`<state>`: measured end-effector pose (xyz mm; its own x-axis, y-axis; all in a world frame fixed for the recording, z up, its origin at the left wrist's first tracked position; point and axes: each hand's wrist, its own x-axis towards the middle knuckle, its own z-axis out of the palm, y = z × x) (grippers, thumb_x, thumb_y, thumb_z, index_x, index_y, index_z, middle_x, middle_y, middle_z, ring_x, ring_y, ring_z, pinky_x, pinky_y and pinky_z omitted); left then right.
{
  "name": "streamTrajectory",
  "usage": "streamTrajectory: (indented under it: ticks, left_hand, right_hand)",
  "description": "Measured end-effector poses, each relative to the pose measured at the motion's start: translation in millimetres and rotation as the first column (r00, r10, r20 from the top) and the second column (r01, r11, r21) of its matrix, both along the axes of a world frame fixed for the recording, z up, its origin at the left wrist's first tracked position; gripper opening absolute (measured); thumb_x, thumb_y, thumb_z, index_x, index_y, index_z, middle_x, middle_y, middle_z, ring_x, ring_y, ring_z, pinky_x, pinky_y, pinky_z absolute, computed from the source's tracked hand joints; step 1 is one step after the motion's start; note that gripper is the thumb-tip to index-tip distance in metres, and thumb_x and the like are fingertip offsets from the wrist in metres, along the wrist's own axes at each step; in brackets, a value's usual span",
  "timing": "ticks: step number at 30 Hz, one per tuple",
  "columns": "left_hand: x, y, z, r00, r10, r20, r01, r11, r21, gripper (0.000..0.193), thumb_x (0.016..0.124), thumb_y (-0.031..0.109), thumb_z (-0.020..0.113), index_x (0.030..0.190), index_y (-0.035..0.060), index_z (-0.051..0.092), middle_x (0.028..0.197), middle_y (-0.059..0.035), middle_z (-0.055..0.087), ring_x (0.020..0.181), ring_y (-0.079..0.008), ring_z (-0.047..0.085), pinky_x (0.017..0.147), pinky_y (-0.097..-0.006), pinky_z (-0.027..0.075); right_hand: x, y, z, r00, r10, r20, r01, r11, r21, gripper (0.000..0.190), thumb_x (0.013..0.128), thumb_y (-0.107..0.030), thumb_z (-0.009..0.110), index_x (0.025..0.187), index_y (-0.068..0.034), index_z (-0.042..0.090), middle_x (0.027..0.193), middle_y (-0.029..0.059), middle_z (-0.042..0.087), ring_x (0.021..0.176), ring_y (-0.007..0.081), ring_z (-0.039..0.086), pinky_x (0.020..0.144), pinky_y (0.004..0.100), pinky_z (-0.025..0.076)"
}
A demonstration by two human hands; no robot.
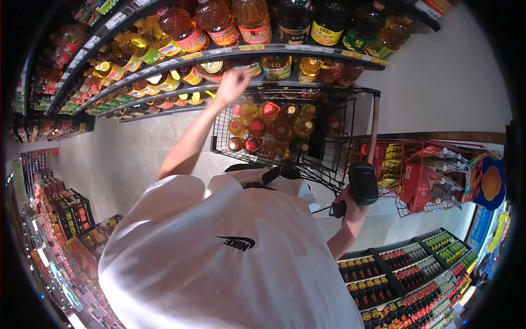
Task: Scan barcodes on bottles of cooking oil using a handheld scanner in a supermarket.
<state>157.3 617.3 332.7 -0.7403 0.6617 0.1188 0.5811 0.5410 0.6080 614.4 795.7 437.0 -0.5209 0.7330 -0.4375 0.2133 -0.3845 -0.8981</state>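
My left hand point(235, 84) is stretched forward to the lower shelf of bottles, its fingers curled and blurred; whether it touches a bottle point(250, 66) there cannot be made out. Below and right of it stands a black wire shopping cart point(218, 151) holding several oil bottles point(280, 127), some with red caps. My right hand point(349, 201) is closed at the near end of the cart's handle point(373, 127). A bulky black device point(363, 183) sits over this hand and hides part of its grip.
Shelves with price strips point(304, 48) and large oil bottles curve across the front and left. On the right are red wire racks point(411, 177) with packaged goods. Behind at lower right, tiered shelves hold dark bottles point(365, 267). Grey tiled floor point(135, 164) lies to the left, with stacked goods point(74, 214) beyond.
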Motion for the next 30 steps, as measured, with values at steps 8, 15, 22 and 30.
streamTrajectory:
  ticks: [8, 15, 22, 30]
  left_hand:
    - [98.7, -203.0, -241.1, 0.84, 0.313, 0.443, -0.093, 0.888, -0.451, 0.044, 0.081, 0.042, 0.073, 0.1, 0.0015, 0.07, 0.093, -0.0206, 0.071, 0.088, -0.0318, 0.07, 0.077, -0.0428, 0.054]
    - [112.7, -172.7, -237.5, 0.813, 0.274, 0.513, 0.017, 0.87, -0.492, 0.038, 0.082, 0.033, 0.068, 0.11, 0.0076, 0.065, 0.113, -0.0213, 0.062, 0.112, -0.0391, 0.061, 0.09, -0.0488, 0.052]
    - [89.8, -185.7, -299.3, 0.886, 0.105, 0.452, 0.199, 0.794, -0.575, 0.036, 0.083, 0.028, 0.067, 0.105, -0.0004, 0.065, 0.1, -0.0218, 0.069, 0.095, -0.0405, 0.068, 0.084, -0.0502, 0.055]
    - [58.6, -212.5, -90.4, 0.931, -0.165, 0.326, 0.256, 0.931, -0.258, 0.039, 0.074, 0.029, 0.075, 0.096, 0.0032, 0.057, 0.08, -0.0171, 0.068, 0.076, -0.0372, 0.068, 0.067, -0.0466, 0.054]
  right_hand:
    - [-20.0, -70.2, -31.3, 0.924, 0.126, 0.361, -0.11, 0.992, -0.066, 0.019, 0.084, -0.005, 0.072, 0.099, -0.001, 0.062, 0.079, 0.0036, 0.064, 0.059, 0.0142, 0.062, 0.056, 0.0283, 0.05]
    - [-27.1, -145.6, -23.7, 0.903, 0.052, 0.427, -0.033, 0.998, -0.054, 0.018, 0.082, -0.004, 0.071, 0.099, -0.001, 0.064, 0.076, 0.0048, 0.064, 0.059, 0.0137, 0.062, 0.058, 0.0292, 0.051]
    - [-28.5, -210.9, -19.3, 0.854, -0.032, 0.52, 0.078, 0.995, -0.066, 0.017, 0.082, -0.006, 0.071, 0.097, 0.0, 0.065, 0.077, 0.0049, 0.064, 0.063, 0.0144, 0.063, 0.059, 0.029, 0.05]
    - [-53.2, -231.7, -59.8, 0.95, 0.133, 0.283, -0.072, 0.974, -0.216, 0.017, 0.083, -0.011, 0.071, 0.096, 0.0, 0.065, 0.082, 0.0074, 0.068, 0.07, 0.0176, 0.067, 0.061, 0.0306, 0.051]
